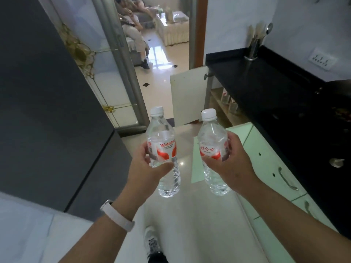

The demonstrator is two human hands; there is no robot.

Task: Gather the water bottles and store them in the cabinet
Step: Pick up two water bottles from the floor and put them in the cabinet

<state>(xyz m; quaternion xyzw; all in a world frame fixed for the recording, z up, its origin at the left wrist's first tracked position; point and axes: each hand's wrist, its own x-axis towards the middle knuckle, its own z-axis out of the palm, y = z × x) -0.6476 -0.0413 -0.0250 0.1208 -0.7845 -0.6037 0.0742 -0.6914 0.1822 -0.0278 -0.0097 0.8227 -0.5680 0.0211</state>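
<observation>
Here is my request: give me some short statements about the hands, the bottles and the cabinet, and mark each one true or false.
1. The left bottle is in the left hand. True.
2. The right hand is empty. False: it grips the right bottle.
3. Both bottles are capped. True.
4. The cabinet door is closed. False: it stands open.
5. The counter is white. False: it is black.

We're in a narrow kitchen: dark grey fridge (47, 111) on our left, black counter (266, 88) on the right with a steel utensil holder (254, 46) and a socket (322, 60) on the white wall (237, 16). Glossy pale floor (190, 215) runs past a glass door (98, 73) into a bright lounge (161, 52).
</observation>
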